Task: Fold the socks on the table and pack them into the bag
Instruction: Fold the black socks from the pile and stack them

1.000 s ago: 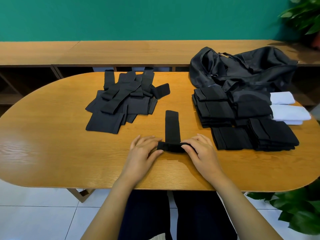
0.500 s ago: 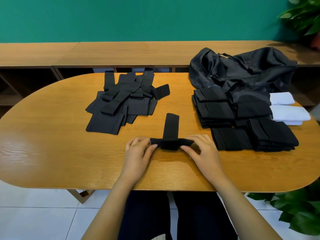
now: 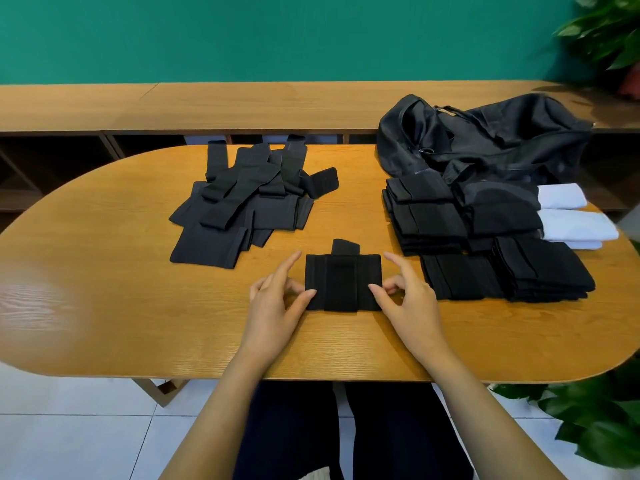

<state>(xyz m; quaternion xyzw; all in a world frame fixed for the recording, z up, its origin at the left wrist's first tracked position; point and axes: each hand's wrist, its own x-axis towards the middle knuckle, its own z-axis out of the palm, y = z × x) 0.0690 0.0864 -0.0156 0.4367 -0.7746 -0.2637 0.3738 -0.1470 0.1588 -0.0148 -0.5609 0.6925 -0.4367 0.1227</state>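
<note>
Black sock (image 3: 343,284) lies flat on the oval wooden table (image 3: 104,299), near the front edge, folded into a squarish packet with one short end poking out past its far side. Left hand (image 3: 275,306) at the packet's left edge and right hand (image 3: 414,306) at its right edge. Each thumb tip rests on the cloth, index fingers straight and raised clear, other fingers loosely bent; neither hand grasps the sock. Loose pile of unfolded black socks (image 3: 239,206) behind on the left. Stacks of folded black socks (image 3: 460,237) on the right, folded white socks (image 3: 575,226) just beside them. Black bag (image 3: 485,140) slumped at the far right of the table, touching the stacks
</note>
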